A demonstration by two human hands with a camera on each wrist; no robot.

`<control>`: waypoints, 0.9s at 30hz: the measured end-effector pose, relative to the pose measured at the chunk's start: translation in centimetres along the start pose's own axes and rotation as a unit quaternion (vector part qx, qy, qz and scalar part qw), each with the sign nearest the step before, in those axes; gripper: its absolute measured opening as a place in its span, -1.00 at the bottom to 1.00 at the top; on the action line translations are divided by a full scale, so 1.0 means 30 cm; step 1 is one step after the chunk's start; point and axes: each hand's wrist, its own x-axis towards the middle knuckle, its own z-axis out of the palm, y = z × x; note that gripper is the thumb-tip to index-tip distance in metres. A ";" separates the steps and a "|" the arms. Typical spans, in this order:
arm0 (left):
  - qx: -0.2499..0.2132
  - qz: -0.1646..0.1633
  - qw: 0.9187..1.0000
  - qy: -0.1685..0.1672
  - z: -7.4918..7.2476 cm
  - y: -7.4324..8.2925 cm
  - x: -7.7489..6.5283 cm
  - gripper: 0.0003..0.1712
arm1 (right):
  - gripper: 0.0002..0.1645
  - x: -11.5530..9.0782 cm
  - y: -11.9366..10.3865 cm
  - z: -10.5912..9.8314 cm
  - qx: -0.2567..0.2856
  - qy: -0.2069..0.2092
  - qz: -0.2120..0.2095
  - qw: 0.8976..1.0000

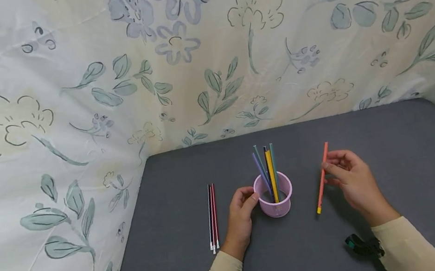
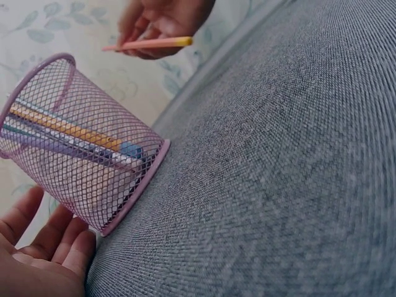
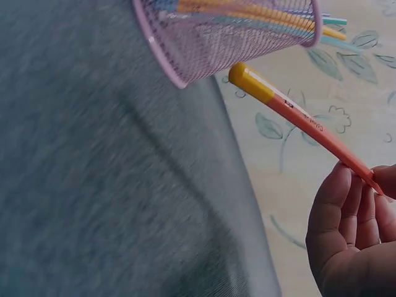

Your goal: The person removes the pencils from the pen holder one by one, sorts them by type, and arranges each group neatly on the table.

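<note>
- A person is working with two hands over a dark grey bench (image 1: 303, 254), a pink mesh cup (image 1: 277, 211) standing upright between them.
- The right hand (image 1: 355, 180) is pinching an orange pencil (image 1: 321, 186) between thumb and fingers, holding it tilted and raised off the bench, to the right of the cup and apart from it; its yellow end is pointing down toward the bench.
- The left hand (image 1: 238, 214) is steadying itself at the cup's left side, its fingers (image 2: 52, 232) relaxed and slightly spread, resting against the mesh low on the wall rather than wrapping it.
- Inside the cup, a yellow pencil (image 1: 272, 174), a purple pencil (image 1: 261, 171), two teal pencils (image 1: 273, 160) and a dark one are leaning, their upper ends showing above the rim.
- To the left of the left hand, three dark and red pencils (image 1: 214, 215) are lying side by side on the bench, their pale ends facing the person.
- Cream sleeves (image 1: 411, 247) are covering both forearms, with black wrist devices (image 1: 365, 247) showing beside them.
- Behind the bench, a floral cloth (image 1: 100, 31) is hanging.
</note>
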 end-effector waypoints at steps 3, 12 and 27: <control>0.002 -0.002 1.000 0.000 0.001 0.000 -0.001 -0.66 | -0.61 0.000 0.016 -0.016 -0.018 -0.005 0.007 1.000; 0.007 -0.007 1.000 0.001 -0.004 -0.002 -0.004 -0.67 | -0.51 -0.004 0.051 -0.047 -0.111 -0.030 0.022 0.993; 0.006 -0.005 1.000 -0.002 -0.005 0.004 -0.008 -0.65 | -0.44 -0.022 0.082 -0.083 -0.153 -0.054 0.039 0.986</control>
